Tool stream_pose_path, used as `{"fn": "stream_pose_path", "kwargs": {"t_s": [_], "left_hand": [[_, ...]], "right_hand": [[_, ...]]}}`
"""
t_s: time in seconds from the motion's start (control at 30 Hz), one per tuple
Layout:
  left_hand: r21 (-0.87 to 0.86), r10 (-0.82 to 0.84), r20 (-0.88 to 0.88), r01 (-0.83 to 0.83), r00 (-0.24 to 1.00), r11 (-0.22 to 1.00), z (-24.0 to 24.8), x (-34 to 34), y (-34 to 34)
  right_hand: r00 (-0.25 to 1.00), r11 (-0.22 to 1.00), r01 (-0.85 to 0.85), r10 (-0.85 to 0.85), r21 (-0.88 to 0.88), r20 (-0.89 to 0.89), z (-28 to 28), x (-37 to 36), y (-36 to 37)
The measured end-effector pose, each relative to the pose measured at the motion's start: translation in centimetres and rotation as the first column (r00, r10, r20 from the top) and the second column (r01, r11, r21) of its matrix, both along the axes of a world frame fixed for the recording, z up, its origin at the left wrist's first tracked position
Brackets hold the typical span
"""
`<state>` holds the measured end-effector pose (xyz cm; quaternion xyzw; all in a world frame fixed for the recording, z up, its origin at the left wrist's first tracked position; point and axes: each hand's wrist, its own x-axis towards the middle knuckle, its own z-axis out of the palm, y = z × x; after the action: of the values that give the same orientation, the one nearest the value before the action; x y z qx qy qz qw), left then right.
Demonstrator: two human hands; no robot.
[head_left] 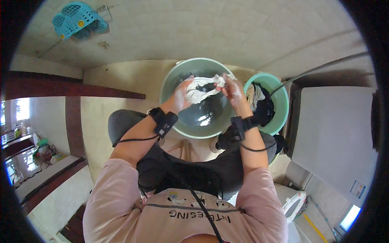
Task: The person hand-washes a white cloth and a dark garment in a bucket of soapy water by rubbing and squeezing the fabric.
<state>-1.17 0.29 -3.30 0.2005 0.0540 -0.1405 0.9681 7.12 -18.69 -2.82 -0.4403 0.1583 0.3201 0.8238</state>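
A wet white cloth (pixel 197 95) is stretched between my hands above the large pale green basin (pixel 170 79). Its strands form a loop with a dark gap in the middle. My left hand (pixel 183 96), with suds on it, is closed round the cloth's left end. The right end is pinched in the fingers of my right hand (pixel 232 90), which is also sudsy. Dark, shiny water (pixel 202 116) lies below in the basin. Both wrists carry black strapped devices with cables. The exact kind of garment cannot be made out.
To the right, a smaller mint green basin (pixel 285 103) holds dark clothes (pixel 265 109) and a beige cloth (pixel 255 96). A grey hose (pixel 320 68) runs into it. Beside it stands a white appliance (pixel 332 137). Blue perforated slippers (pixel 79 22) hang on the far wall.
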Motion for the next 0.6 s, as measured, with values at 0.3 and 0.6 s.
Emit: {"fn": "stream_pose_path", "kwargs": {"t_s": [0.3, 0.6], "left_hand": [[0.052, -0.013, -0.455, 0.041, 0.891, 0.998, -11.8, -0.9, -0.3], [0.461, 0.286, -0.754, 0.167, 0.591, 0.872, -19.3, -0.8, 0.9]], "right_hand": [[0.976, 0.859, -0.204, 0.215, -0.470, -0.032, -9.9, -2.3, 0.9], [0.919, 0.490, -0.190, 0.395, -0.851, 0.023, -18.0, -5.7, 2.5]]}}
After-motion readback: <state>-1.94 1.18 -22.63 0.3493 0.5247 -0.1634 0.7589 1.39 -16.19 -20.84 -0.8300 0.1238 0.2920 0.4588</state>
